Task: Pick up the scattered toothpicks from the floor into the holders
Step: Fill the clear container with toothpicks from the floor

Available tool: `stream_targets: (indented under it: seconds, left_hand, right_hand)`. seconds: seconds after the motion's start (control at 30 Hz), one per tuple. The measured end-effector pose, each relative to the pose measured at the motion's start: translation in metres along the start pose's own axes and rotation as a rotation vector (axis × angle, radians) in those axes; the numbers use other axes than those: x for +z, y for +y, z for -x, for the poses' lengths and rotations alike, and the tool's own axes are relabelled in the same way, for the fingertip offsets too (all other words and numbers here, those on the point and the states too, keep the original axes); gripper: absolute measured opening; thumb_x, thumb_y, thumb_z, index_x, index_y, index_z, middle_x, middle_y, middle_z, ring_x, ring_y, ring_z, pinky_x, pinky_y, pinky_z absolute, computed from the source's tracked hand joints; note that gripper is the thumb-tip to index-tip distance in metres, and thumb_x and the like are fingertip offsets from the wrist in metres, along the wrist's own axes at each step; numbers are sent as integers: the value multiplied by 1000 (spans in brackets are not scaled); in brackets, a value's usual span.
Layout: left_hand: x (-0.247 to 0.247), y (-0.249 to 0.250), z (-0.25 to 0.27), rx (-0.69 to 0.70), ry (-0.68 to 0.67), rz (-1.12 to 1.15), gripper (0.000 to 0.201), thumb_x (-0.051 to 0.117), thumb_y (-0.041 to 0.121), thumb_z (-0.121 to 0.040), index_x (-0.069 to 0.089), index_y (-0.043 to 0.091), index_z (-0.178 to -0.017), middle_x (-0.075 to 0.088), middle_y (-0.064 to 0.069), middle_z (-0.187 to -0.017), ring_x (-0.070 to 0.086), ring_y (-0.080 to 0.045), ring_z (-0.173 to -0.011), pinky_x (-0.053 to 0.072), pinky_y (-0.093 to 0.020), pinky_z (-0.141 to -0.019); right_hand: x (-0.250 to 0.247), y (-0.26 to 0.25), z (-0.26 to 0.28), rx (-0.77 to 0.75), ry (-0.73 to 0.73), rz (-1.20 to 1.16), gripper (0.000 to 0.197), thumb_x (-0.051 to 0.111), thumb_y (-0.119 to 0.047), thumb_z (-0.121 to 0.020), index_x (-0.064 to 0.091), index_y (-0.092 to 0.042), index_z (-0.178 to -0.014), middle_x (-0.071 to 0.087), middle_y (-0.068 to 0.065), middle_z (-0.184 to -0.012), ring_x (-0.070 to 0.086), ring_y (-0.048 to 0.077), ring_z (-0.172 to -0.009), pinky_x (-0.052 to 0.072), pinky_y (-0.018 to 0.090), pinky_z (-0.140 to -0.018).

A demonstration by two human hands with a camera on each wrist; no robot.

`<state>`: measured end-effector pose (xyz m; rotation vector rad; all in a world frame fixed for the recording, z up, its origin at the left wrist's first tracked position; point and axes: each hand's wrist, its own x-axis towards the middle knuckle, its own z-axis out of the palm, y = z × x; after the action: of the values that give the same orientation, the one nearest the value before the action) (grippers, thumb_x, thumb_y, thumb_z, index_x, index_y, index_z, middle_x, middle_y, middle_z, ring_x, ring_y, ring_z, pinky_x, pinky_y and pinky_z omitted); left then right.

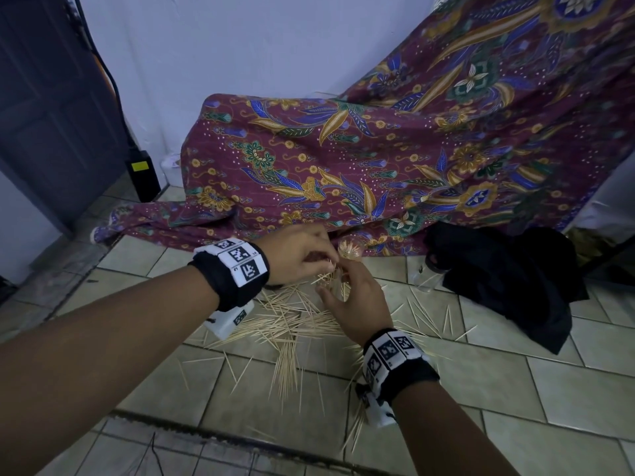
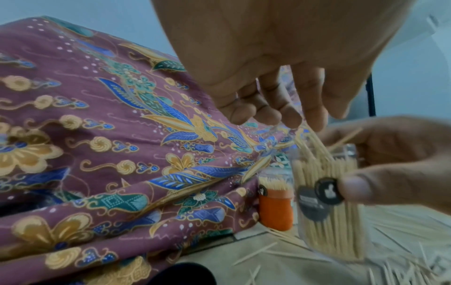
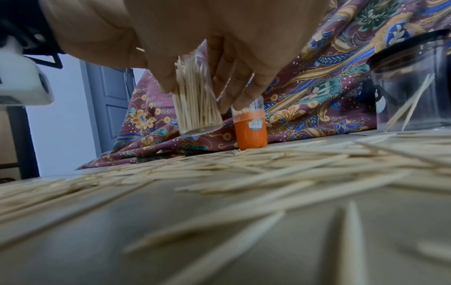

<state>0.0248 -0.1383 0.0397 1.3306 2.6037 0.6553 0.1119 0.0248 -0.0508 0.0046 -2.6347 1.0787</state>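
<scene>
Scattered toothpicks (image 3: pixel 244 173) lie nearest; my right hand (image 1: pixel 357 304) grips the clear holder (image 3: pixel 197 104); my left hand (image 1: pixel 295 255) pinches toothpicks above it.

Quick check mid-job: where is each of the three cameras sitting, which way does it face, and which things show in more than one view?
Head: worn high, facing down at the tiled floor; both forearms, left hand, right hand show.
Left wrist: under the left hand, looking along its fingers at the clear holder.
Right wrist: low over scattered toothpicks, looking past the right hand gripping that holder.
Shared: both wrist views show the orange holder.
</scene>
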Motion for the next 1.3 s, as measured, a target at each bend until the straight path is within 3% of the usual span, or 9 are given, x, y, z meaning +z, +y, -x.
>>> stream_targets:
  seconds: [0.1,0.2,0.33,0.67,0.77,0.9,1.03,1.2,1.3]
  left_hand:
    - [-7,-6,2,-14,-116,-46,46,71,50,-79,59,36,-121,47,15,-104,44,4,-87,39,-21,-77]
    - [-4,-5,4,10,-225,-192,45,70,47,-81,58,35,-123,55,11,-111,50,-6,-96,47,-29,-82]
    - [-3,-4,3,86,-140,-146,20,63,30,-92,71,23,-109,68,6,-103,60,-10,-91,50,-34,-84]
    - [-3,5,-18,80,-245,-285,17,54,29,-97,68,19,-101,64,5,-102,56,-12,-92,46,-32,-83]
    - [3,8,-19,80,-184,-242,19,56,33,-95,68,22,-105,62,4,-104,56,-13,-93,48,-34,-83]
    - [-5,2,-16,74,-81,-148,24,59,39,-92,65,25,-110,60,5,-103,56,-11,-89,49,-33,-77]
    - [-14,-6,-7,20,-165,-135,27,72,42,-81,61,25,-100,63,11,-85,58,-6,-75,49,-27,-66]
    - [-6,-8,-3,-4,-193,-131,5,67,24,-87,66,23,-92,62,17,-78,58,-2,-74,47,-23,-70]
    - [-7,-7,-8,-2,-144,-125,9,62,25,-92,69,22,-98,67,11,-87,56,-6,-79,41,-22,-72]
  right_hand:
    - [-1,0,0,0,5,5,58,72,-40,-84,53,-12,-131,60,4,-124,58,18,-110,48,30,-91]
    - [0,1,0,0,-4,-3,58,72,-39,-83,53,-12,-130,59,3,-126,58,19,-112,49,33,-92]
    - [0,1,0,-2,1,2,54,74,-36,-83,54,-14,-128,59,2,-125,59,18,-109,49,32,-91]
    - [-1,-1,1,-21,-5,-12,49,75,-33,-82,55,-16,-123,61,-1,-113,59,15,-97,49,30,-82]
    - [-1,0,0,-25,3,-1,42,73,-33,-83,55,-17,-118,60,-3,-108,58,13,-94,47,27,-79]
    - [-1,1,0,-13,7,2,49,73,-36,-83,54,-18,-125,60,-2,-116,58,14,-100,48,29,-85]
    - [1,3,0,-8,0,20,56,73,-37,-83,52,-15,-130,59,1,-124,58,17,-108,48,30,-90]
    - [0,3,-1,-10,-1,30,56,73,-36,-84,53,-14,-131,58,1,-128,57,17,-112,46,28,-93]
    - [0,3,-1,-12,7,8,53,75,-34,-82,55,-15,-127,59,0,-123,58,16,-107,46,27,-90]
